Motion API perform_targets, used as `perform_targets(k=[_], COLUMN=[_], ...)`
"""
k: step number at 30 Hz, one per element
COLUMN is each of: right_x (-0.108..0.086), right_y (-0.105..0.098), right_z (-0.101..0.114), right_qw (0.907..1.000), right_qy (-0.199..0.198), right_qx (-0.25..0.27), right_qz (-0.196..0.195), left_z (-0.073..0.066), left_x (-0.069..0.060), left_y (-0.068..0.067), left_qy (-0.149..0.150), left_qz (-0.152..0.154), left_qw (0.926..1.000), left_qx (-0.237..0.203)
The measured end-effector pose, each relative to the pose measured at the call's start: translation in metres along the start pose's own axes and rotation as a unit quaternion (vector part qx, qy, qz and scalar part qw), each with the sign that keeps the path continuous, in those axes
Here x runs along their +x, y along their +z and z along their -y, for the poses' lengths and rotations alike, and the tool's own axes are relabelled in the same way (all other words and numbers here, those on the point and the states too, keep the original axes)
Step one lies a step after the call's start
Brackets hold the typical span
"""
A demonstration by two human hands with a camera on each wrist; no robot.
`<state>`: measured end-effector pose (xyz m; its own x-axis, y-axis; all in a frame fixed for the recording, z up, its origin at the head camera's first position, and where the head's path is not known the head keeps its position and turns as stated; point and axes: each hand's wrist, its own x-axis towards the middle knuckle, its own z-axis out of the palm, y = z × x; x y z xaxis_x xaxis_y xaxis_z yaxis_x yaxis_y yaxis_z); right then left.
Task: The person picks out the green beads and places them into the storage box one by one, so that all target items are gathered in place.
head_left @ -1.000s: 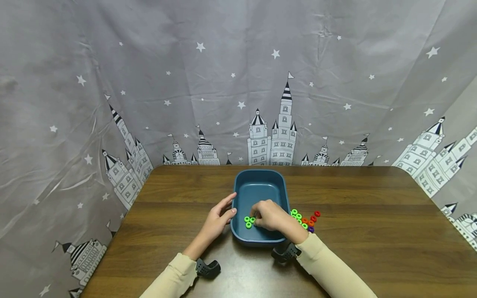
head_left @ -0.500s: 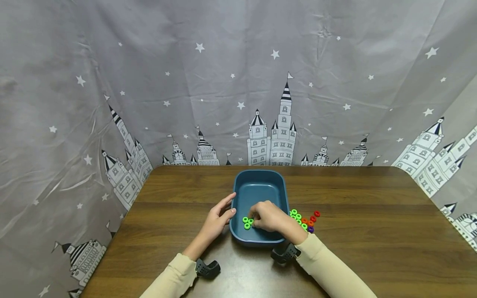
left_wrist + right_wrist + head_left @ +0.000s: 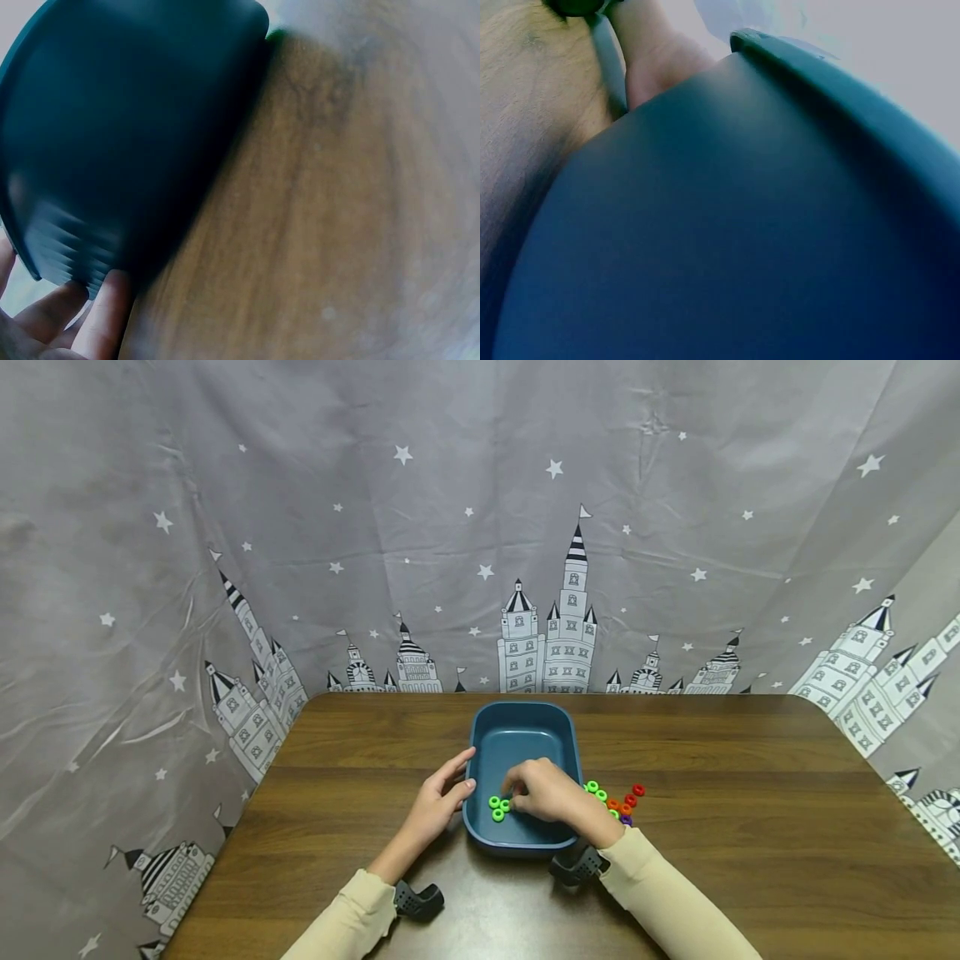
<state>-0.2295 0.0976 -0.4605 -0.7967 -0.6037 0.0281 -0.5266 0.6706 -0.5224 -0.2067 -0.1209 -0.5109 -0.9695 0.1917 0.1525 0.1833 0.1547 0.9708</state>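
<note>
My left hand lies along the left side of a deep blue bin. In the left wrist view its fingers touch the ridged end of the bin's outer wall. My right hand is inside the bin, fingers bent downward, with a gap between thumb and forefinger and nothing visible in it. Just left of its fingertips, three green ring beads sit close together on the bin floor. The bin wall fills much of the right wrist view and hides the right fingers there.
To the right of the bin, several loose green beads, orange beads, red beads and a purple bead lie on the wooden table. My right forearm crosses the bin's near right rim. A grey castle-print curtain hangs behind.
The green beads in the bin shifted slightly left, pushed by my right fingers. My right hand has since risen a little off them. My left hand stays put.
</note>
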Motion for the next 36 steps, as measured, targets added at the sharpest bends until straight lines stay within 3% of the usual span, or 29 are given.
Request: perform_targets(k=[7, 12, 17, 22, 36], right_x=[-0.003, -0.011, -0.024, -0.04, -0.068], right_y=[-0.008, -0.025, -0.048, -0.063, -0.062], right_z=[-0.003, -0.009, -0.018, -0.032, -0.078], right_qw=[0.9981, 0.9939, 0.9901, 0.9882, 0.9876], right_qy=[-0.043, -0.062, -0.035, 0.005, 0.035], right_qx=[-0.01, -0.001, 0.021, 0.028, -0.004], right_qz=[-0.042, -0.091, -0.134, -0.151, -0.153], left_z=[0.0, 0.0, 0.0, 0.0, 0.002], left_x=[0.0, 0.0, 0.0, 0.001, 0.002], left_y=[0.0, 0.001, 0.001, 0.001, 0.001], left_qy=[-0.001, -0.002, -0.002, 0.002, 0.001], left_qz=[-0.004, -0.005, -0.005, -0.007, -0.01], left_qw=[1.0, 0.9999, 1.0, 1.0, 0.9999], left_qx=[-0.008, -0.009, -0.005, -0.001, 0.006])
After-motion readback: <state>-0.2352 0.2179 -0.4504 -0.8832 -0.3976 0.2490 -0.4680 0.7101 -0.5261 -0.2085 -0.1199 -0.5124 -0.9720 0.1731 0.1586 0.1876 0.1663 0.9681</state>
